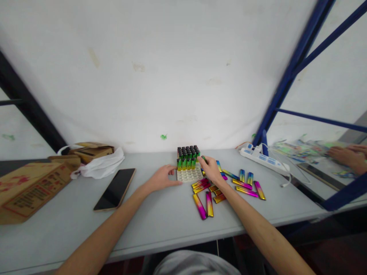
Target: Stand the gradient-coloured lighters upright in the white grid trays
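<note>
A white tray with round holes (187, 175) lies on the table. Upright green-and-yellow lighters with dark tops (186, 164) fill its far rows, while the near holes are bare. My left hand (163, 177) rests at the tray's left side, thumb stretched apart from the fingers, holding nothing. At the tray's right edge my right hand (210, 168) pinches a green lighter (204, 158), mostly covered by the fingers. Loose shiny lighters lie around and beyond that wrist: pink-and-gold ones (200, 206) and blue-and-gold ones (242, 175). Some are partly hidden under my right forearm.
A dark phone (115, 190) lies left of my left hand. Cardboard boxes (34, 189) and a white plastic bag (100, 164) stand farther left. A white power strip (264, 159) lies by the blue frame (282, 91). Beyond it, another person's hands (348, 154) work over small packets.
</note>
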Tool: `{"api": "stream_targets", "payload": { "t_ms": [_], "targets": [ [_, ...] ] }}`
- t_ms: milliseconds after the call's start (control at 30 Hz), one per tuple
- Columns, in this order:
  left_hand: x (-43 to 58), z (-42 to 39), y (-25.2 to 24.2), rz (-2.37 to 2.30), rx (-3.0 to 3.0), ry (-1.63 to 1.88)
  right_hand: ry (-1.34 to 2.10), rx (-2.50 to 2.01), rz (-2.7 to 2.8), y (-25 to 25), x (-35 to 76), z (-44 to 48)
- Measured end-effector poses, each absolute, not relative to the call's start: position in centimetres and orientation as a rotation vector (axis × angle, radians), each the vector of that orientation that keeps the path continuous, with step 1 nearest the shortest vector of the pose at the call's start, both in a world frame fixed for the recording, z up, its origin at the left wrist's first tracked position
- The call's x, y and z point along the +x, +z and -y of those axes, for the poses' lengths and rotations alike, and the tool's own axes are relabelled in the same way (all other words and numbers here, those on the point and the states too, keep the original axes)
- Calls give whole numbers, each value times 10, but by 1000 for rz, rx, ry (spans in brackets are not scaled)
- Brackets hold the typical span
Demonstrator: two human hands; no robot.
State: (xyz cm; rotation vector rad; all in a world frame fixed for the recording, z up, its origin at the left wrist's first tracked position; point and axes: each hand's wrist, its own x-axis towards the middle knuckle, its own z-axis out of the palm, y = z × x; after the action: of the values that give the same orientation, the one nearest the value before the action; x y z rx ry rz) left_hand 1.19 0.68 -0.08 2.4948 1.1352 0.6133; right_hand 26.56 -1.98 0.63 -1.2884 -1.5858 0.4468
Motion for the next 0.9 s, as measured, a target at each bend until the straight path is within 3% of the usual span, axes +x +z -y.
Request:
{"api": "stream_targets", "payload": {
  "t_ms": [267, 433, 633, 900],
  "targets": [
    [13, -5, 2, -1165, 2513, 571, 389, -1300, 1631, 8, 265, 23],
    [13, -3, 3, -1162, 2506, 595, 526, -1237, 1708, 7, 276, 16],
    [12, -4, 2, -1149, 2489, 617, 138, -1355, 1876, 2, 292, 6],
    [11, -7, 0, -1145, 2520, 559, 196, -1392, 2074, 1, 297, 6]
  ]
}}
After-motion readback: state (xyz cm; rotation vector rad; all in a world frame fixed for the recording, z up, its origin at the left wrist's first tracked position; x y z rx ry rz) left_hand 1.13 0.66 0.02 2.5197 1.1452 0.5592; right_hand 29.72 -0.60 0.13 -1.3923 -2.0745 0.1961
